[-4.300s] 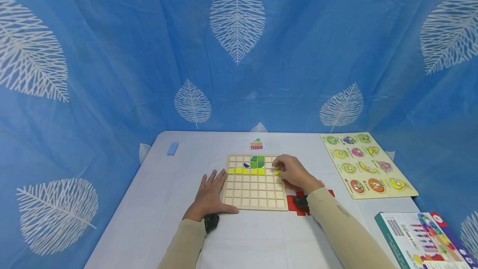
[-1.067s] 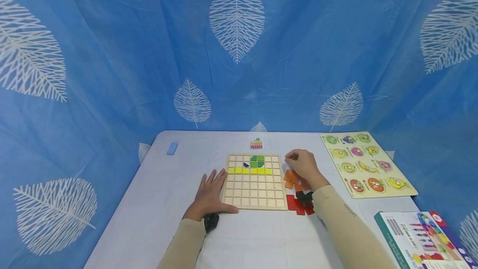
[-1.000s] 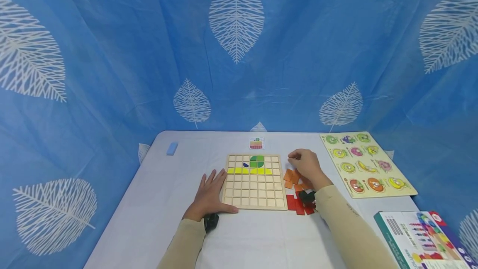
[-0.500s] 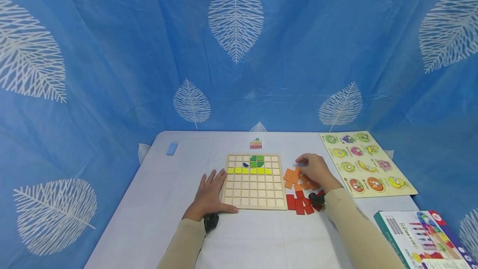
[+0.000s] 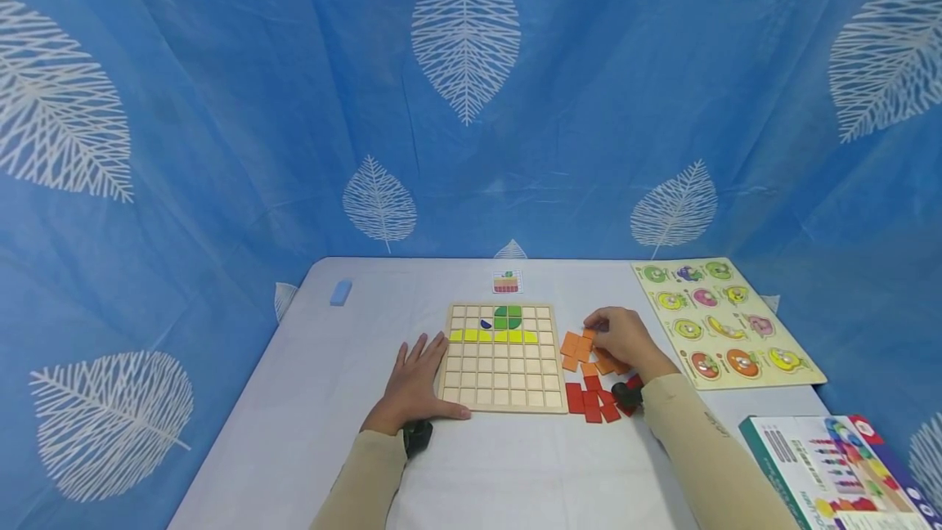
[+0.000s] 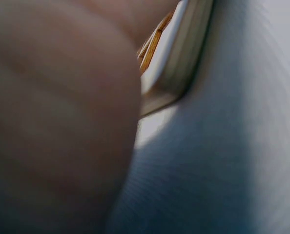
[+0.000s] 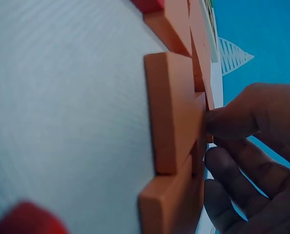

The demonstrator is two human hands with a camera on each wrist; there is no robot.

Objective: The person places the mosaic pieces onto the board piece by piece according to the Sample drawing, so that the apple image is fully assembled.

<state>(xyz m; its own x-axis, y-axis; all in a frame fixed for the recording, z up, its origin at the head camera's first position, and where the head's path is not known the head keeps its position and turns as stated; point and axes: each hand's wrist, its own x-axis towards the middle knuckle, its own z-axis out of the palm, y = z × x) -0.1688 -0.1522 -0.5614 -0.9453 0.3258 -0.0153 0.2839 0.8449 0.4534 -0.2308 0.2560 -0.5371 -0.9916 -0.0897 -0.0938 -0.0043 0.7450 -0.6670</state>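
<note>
A wooden grid board (image 5: 508, 410) lies on the white table. Green pieces (image 5: 508, 318), a small dark blue piece (image 5: 486, 324) and a row of yellow pieces (image 5: 471, 336) sit in its upper cells. My left hand (image 5: 414, 383) rests with spread fingers along the board's left edge and lower corner. Right of the board, my right hand (image 5: 624, 337) reaches into a pile of orange tiles (image 5: 571, 344). In the right wrist view, thumb and fingertips of that hand (image 7: 262, 151) pinch an orange tile (image 7: 210, 138), mostly hidden. Red tiles (image 5: 592, 407) lie just below.
A small picture card (image 5: 507, 282) lies beyond the board. At the far left is a light blue block (image 5: 341, 293). A fruit puzzle board (image 5: 724, 325) and a printed box (image 5: 839, 469) occupy the right side. A blue leaf-patterned cloth (image 5: 574, 145) hangs behind the table.
My right hand has left the yellow row, where another yellow piece now sits, and moved right and down to the orange tiles. The left hand has stayed in place.
</note>
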